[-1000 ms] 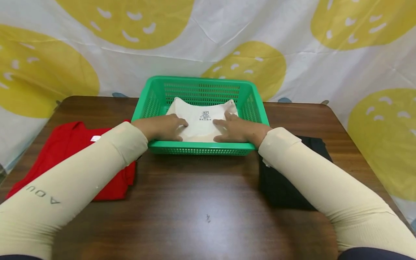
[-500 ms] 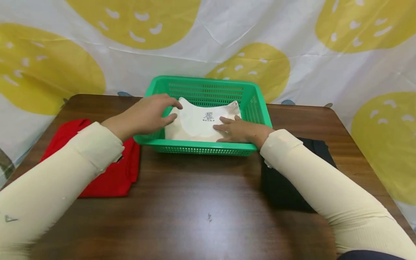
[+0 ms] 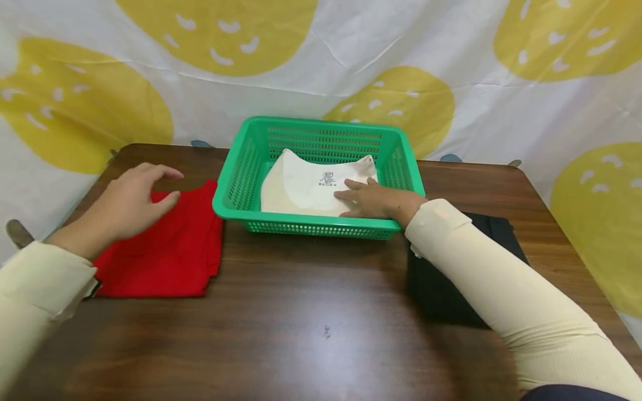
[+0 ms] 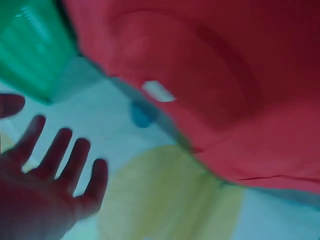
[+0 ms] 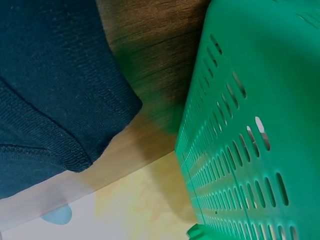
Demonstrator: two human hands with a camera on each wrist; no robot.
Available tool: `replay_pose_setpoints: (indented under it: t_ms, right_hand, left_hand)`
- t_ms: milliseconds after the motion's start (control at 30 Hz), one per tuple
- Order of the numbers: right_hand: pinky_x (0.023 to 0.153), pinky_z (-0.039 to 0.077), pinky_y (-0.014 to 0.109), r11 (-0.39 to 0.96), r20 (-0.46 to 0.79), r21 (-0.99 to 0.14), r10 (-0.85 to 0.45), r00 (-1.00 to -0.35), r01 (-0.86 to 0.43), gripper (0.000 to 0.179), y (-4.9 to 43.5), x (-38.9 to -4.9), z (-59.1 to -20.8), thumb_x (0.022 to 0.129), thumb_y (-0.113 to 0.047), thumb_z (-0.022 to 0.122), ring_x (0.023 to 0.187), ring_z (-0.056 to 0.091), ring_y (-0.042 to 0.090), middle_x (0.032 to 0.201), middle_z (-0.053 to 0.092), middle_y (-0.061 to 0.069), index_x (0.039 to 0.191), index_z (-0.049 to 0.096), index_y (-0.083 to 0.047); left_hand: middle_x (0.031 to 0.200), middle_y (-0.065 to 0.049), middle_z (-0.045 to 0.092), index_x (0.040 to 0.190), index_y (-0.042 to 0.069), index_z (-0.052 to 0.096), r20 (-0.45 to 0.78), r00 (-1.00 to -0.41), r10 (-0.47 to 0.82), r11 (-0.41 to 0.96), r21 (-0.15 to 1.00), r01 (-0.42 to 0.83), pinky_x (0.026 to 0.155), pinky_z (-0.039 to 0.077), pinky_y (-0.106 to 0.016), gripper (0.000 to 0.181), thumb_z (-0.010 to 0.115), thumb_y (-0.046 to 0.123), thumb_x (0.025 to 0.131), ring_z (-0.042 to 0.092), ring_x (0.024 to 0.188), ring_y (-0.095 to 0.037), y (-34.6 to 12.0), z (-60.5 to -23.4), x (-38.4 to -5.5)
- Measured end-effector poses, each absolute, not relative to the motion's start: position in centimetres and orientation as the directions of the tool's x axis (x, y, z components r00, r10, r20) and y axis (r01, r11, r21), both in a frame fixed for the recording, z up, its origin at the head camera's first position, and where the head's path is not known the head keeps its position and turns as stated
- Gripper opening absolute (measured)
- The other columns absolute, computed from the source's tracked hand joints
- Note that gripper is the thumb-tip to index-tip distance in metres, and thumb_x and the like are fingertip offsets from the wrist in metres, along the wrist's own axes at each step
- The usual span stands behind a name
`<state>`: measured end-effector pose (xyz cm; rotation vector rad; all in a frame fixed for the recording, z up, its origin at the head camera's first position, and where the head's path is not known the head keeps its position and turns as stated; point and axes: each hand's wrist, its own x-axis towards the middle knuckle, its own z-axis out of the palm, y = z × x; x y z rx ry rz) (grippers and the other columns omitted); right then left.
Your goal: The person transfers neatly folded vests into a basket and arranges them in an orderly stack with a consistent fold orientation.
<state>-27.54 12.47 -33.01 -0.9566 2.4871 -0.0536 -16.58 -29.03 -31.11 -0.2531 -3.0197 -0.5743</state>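
Note:
A green plastic basket (image 3: 321,221) stands at the back middle of the table, with a folded cream-white shirt (image 3: 306,186) lying in it, its printed neck label facing up. My right hand (image 3: 373,199) reaches over the near right rim and rests on that shirt with spread fingers. Over on the left, my left hand (image 3: 127,203) hovers above a folded red shirt (image 3: 160,262), holding nothing, its fingers loosely bent. The left wrist view shows the red shirt's white label (image 4: 158,91) and the hand apart from the cloth. In the right wrist view the right hand is hidden.
A folded black garment (image 3: 441,284) lies right of the basket, partly under the right forearm. The dark wooden table (image 3: 301,334) meets a white curtain (image 3: 210,100) with large yellow shapes at its back edge.
The left hand has lifted off the white shirt, come out of the basket and moved left over the red shirt. The right hand has stayed on the white shirt. The view has shifted slightly left.

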Motion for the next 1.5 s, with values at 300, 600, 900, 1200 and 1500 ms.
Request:
replay_pose_setpoints:
  t_ms: [300, 600, 900, 1200, 1500]
  right_hand:
    - [0.124, 0.003, 0.059, 0.766, -0.396, -0.221, -0.636, -0.662, -0.604, 0.064, 13.3, -27.6, -33.0, 0.103, -0.039, 0.052, 0.154, 0.016, 0.037, 0.166, 0.015, 0.02, 0.157, 0.032, -0.012]
    - [0.124, 0.001, 0.059, 0.778, -0.396, -0.237, -0.625, -0.673, -0.582, 0.064, 13.7, -27.5, -32.9, 0.103, -0.04, 0.052, 0.155, 0.014, 0.038, 0.167, 0.013, 0.018, 0.157, 0.031, -0.014]
    - [0.125, 0.001, 0.057, 0.781, -0.406, -0.227, -0.619, -0.673, -0.582, 0.066, 13.3, -27.3, -32.9, 0.102, -0.043, 0.052, 0.155, 0.013, 0.035, 0.168, 0.013, 0.015, 0.158, 0.03, -0.017]
    - [0.122, 0.007, 0.064, 0.806, -0.441, -0.189, -0.58, -0.685, -0.561, 0.067, 12.2, -27.5, -32.9, 0.101, -0.05, 0.05, 0.154, 0.006, 0.045, 0.169, 0.012, 0.009, 0.159, 0.028, -0.024]
    - [0.125, 0.003, 0.056, 0.789, -0.429, -0.205, -0.605, -0.671, -0.58, 0.066, 12.5, -27.6, -32.7, 0.102, -0.044, 0.053, 0.156, 0.01, 0.035, 0.168, 0.013, 0.014, 0.158, 0.03, -0.017]
  left_hand:
    - [0.144, -0.03, 0.041, 0.146, 0.004, 0.043, -0.16, -0.958, 0.237, 0.94, 0.288, 0.185, 0.099, 0.042, -0.07, 0.066, 0.071, 0.029, 0.092, 0.038, 0.13, -0.052, -31.4, -35.0, -16.7]
    - [0.146, -0.032, 0.036, 0.147, 0.003, 0.042, -0.238, -0.937, 0.254, 0.947, 0.258, 0.191, 0.095, 0.045, -0.07, 0.076, 0.075, 0.037, 0.087, 0.034, 0.131, -0.053, -32.4, -35.8, -16.7]
    - [0.144, -0.032, 0.038, 0.145, 0.004, 0.044, -0.275, -0.918, 0.284, 0.939, 0.271, 0.21, 0.093, 0.05, -0.065, 0.085, 0.083, 0.038, 0.079, 0.038, 0.127, -0.051, -33.6, -35.8, -15.9]
    - [0.141, -0.033, 0.035, 0.143, 0.006, 0.043, -0.305, -0.911, 0.277, 0.934, 0.31, 0.18, 0.087, 0.052, -0.063, 0.089, 0.086, 0.041, 0.074, 0.037, 0.122, -0.052, -34.7, -36.1, -14.8]
    - [0.14, -0.031, 0.035, 0.142, 0.008, 0.043, -0.307, -0.907, 0.289, 0.932, 0.308, 0.193, 0.086, 0.05, -0.065, 0.088, 0.086, 0.042, 0.074, 0.036, 0.121, -0.052, -34.1, -36.3, -14.1]
